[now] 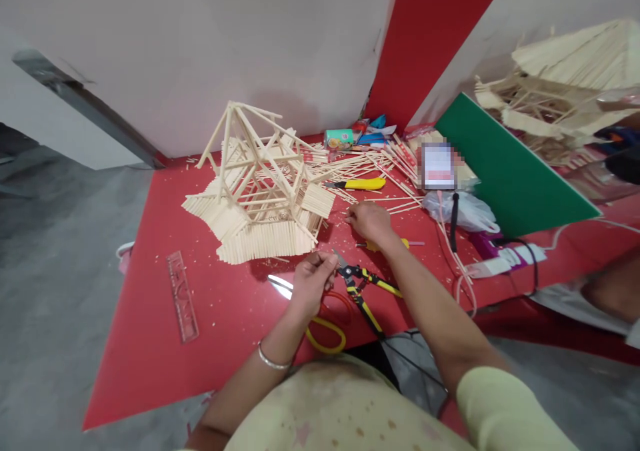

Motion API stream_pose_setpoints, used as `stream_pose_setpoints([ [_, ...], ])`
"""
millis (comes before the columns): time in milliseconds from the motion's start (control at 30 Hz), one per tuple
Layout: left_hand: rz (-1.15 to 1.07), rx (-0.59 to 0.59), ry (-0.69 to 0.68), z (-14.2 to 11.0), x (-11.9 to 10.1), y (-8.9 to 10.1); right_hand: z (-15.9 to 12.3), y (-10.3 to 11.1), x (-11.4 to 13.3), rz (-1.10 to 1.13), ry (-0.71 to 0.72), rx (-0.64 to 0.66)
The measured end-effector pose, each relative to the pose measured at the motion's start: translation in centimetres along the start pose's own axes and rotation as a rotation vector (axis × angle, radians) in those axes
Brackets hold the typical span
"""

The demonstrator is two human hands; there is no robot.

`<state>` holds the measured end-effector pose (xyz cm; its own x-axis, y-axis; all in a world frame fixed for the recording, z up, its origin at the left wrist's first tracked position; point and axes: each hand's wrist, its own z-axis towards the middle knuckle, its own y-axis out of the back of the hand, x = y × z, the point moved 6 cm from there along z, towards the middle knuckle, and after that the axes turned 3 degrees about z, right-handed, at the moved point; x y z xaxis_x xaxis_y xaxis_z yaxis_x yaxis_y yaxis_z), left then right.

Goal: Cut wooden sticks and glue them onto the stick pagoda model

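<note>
Stick model (266, 236), scissors (327, 350) part-hidden behind left hand (311, 279)

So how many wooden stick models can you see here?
2. One model stands on the red table, ahead of the left hand; the other model is at far right, behind the green board. More may be hidden.

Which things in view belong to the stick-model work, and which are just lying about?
Likely part of the work:
stick model
loose sticks
black-and-yellow cutters
yellow knife
scissors
clear ruler

Probably just lying about:
plastic bag
power strip
green packet
</note>
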<state>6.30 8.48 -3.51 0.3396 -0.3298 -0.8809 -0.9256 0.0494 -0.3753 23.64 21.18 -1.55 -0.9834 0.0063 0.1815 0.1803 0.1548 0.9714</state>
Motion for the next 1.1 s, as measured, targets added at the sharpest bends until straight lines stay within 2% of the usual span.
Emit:
stream_pose_setpoints([
  [100,0.008,0.014,0.001,0.0,0.1,0.0,0.2,-0.7,0.3,-0.012,0.007,0.009],
  [200,0.009,0.016,-0.004,0.0,0.1,0.0,-0.3,-0.6,0.5,-0.008,0.011,-0.006],
  [433,-0.039,-0.049,-0.011,-0.1,-0.3,0.1,-4.5,3.0,-0.1,0.032,0.010,-0.123],
  [567,-0.056,-0.070,-0.034,-0.3,-0.7,0.1,-5.8,4.5,-0.6,0.028,0.001,-0.106],
  [700,-0.059,-0.071,-0.042,-0.3,-0.5,0.3,-4.7,4.2,-0.1,-0.003,0.029,-0.057],
  [933,-0.058,-0.086,-0.059,0.1,-0.2,1.0,-1.3,1.9,1.7,-0.085,0.102,-0.001],
  [1100,-0.076,-0.098,-0.029,0.2,-0.3,1.1,-0.7,1.0,2.0,-0.106,0.120,0.023],
])
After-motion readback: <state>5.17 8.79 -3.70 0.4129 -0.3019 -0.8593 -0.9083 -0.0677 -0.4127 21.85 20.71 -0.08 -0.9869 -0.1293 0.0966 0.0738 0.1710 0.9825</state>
